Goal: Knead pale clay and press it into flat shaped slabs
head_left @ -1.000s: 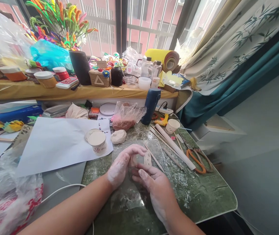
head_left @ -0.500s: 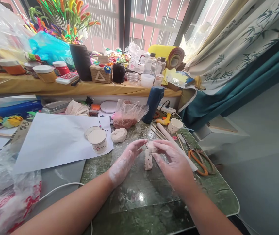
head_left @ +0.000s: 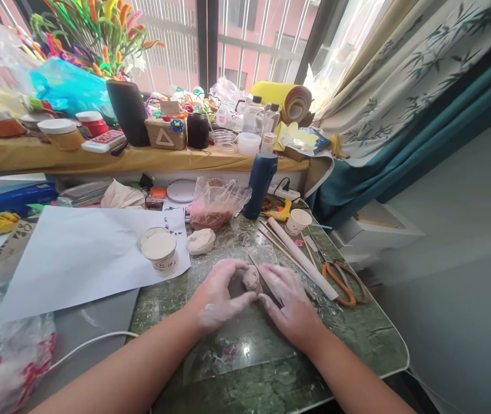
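Note:
A small, greyish-white lump of clay (head_left: 252, 279) stands on a clear plastic sheet (head_left: 215, 365) in front of me. My left hand (head_left: 223, 291), dusted white, curls its fingers and thumb around the lump's left side. Against the right side is my right hand (head_left: 286, 302), its fingers closed along a thin brown stick (head_left: 254, 263) that slants past the clay. Part of the stick is hidden under those fingers. Beyond my left hand lies a bigger pale clay piece (head_left: 201, 241).
A paper cup (head_left: 159, 253) of white powder stands on white paper (head_left: 81, 247). A bag of reddish clay (head_left: 213, 215) and a blue bottle (head_left: 259, 187) are behind. To the right lie a pale roller (head_left: 303, 259), scissors (head_left: 339, 284) and another paper cup (head_left: 299, 221).
Both hands have come lower and closer together around the clay. The clay block that stood below the fingers is now largely covered by them. The camera view has turned slightly right.

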Demonstrator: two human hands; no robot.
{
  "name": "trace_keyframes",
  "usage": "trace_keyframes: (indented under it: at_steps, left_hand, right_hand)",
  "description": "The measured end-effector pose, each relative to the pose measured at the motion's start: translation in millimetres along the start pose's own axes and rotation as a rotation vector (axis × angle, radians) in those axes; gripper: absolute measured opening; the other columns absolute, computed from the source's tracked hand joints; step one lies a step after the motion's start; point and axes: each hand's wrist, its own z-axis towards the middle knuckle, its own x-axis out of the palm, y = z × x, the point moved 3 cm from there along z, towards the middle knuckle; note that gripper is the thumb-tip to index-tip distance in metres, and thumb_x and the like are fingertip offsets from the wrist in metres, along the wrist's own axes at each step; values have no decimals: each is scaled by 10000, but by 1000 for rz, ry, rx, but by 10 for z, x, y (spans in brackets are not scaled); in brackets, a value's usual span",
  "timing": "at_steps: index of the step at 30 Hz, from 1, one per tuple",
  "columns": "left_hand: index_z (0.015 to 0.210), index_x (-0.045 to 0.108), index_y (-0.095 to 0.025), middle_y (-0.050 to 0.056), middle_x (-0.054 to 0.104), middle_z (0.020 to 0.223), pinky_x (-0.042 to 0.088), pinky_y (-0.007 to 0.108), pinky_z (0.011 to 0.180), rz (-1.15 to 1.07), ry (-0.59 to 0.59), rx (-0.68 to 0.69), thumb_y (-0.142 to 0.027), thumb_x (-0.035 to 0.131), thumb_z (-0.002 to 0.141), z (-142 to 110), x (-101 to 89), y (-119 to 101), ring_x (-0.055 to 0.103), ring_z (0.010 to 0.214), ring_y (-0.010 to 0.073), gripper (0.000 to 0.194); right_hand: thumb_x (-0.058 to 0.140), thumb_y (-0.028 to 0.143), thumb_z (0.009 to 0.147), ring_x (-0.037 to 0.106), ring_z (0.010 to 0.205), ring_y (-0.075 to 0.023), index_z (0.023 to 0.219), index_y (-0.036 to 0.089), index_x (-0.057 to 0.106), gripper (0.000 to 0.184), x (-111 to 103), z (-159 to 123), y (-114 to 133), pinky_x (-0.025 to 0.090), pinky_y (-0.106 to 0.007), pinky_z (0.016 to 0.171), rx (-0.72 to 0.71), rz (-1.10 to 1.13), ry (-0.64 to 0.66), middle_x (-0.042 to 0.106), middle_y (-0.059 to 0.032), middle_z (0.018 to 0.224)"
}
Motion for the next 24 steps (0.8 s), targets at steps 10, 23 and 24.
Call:
trace_keyframes:
  at_steps: [10, 23, 24]
  left_hand:
    - [1538, 353, -223, 132, 579, 1448, 389, 545, 1126, 518, 244, 148, -423, 795, 780, 168, 119, -26, 511, 1339, 349, 900]
    - [1300, 568, -200, 111, 662, 1241, 486, 455, 1026, 565, 117, 196, -326, 721, 861, 261, 197, -8, 605, 1154, 293, 482]
    - [1311, 563, -198, 115, 657, 1246, 485, 462, 1029, 579, 93, 190, -338, 704, 876, 265, 200, 15, 599, 1159, 296, 478]
  right_hand:
    - [493, 162, 869, 436, 1367, -299, 1516, 149, 391, 655, 88, -30, -54, 367, -511, 1169, 100, -70, 6, 545, -136, 1439]
    - [487, 214, 881, 413, 1367, -322, 1595, 98, 237, 766, 116, 19, 10, 323, -513, 1167, 87, -207, 90, 490, -156, 1511]
    - [485, 219, 880, 406, 1373, -321, 1592, 93, 248, 760, 108, 23, 17, 315, -507, 1172, 98, -203, 102, 488, -154, 1514]
